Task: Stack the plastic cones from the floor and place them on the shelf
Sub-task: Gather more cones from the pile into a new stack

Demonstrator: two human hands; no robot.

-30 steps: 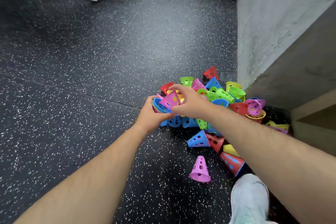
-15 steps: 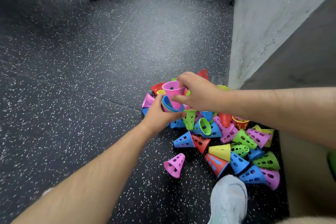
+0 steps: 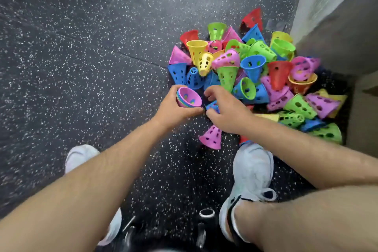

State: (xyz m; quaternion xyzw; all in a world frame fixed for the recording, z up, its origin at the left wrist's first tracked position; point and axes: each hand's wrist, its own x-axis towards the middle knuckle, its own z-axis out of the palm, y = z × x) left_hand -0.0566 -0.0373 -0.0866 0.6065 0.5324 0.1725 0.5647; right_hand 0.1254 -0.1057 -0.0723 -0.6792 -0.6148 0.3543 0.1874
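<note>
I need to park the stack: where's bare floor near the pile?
Bare floor lies left of the left hand holding the stack, and between the left shoe and right shoe. Crowded: from the right hand, pinching a blue cone, across the pile to the wall.

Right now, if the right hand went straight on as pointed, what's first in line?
The right hand pinches a blue cone; past that, probably the cone stack in the left hand.
</note>
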